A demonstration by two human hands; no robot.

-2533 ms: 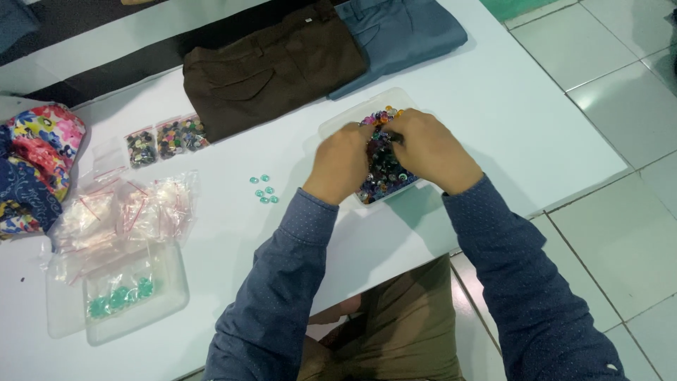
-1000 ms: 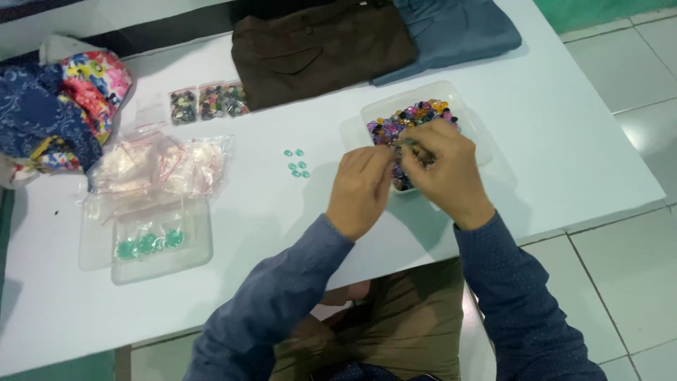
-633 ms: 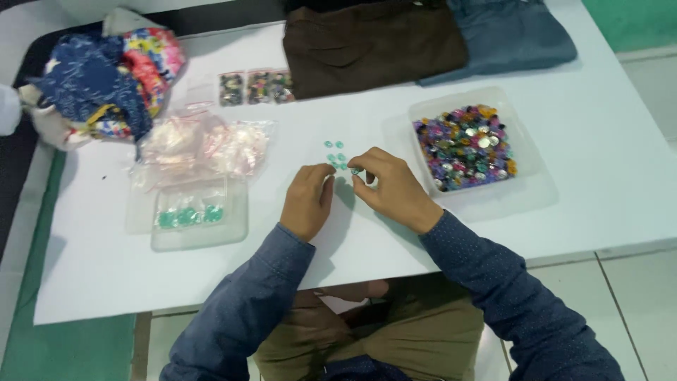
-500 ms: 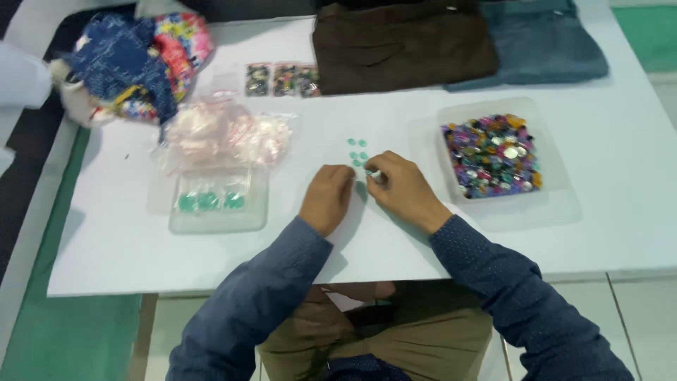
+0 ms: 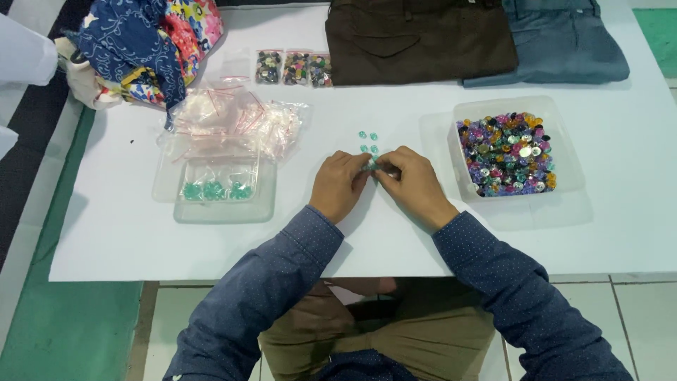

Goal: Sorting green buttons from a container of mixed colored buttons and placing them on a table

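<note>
Having left the button tray [image 5: 564, 141], both hands' fingers [image 5: 367, 168] now pinching green buttons [image 5: 368, 142].

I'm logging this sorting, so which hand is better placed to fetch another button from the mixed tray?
Probably the right hand: the tray of mixed buttons lies on its side, nearer than to the left hand. Both now meet at the teal buttons.

small teal-green buttons [image 5: 367, 142] lie in a loose cluster, flat on the white table, near its middle.
</note>
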